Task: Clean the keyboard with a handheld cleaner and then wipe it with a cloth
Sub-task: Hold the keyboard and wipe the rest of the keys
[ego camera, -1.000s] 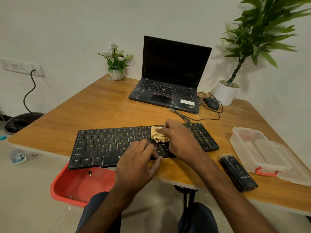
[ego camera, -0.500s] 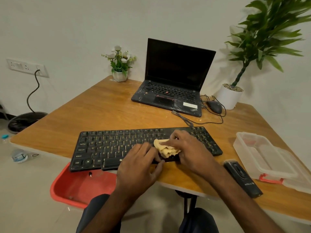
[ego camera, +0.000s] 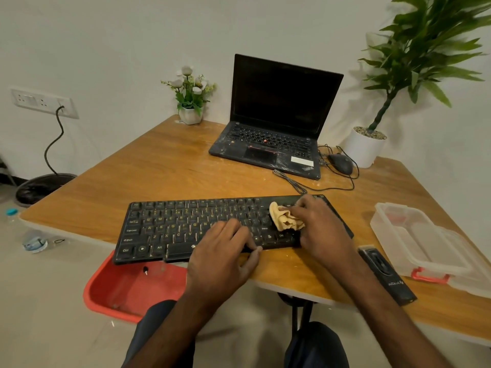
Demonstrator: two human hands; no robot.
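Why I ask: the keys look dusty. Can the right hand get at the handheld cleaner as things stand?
Probably yes: the handheld cleaner lies on the table just right of the right hand, nothing between. But that hand holds the cloth and would likely need to drop it first.

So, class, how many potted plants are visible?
2: a small white-flowered plant left of the open black laptop, a tall green-leaved plant in a white pot right of it.
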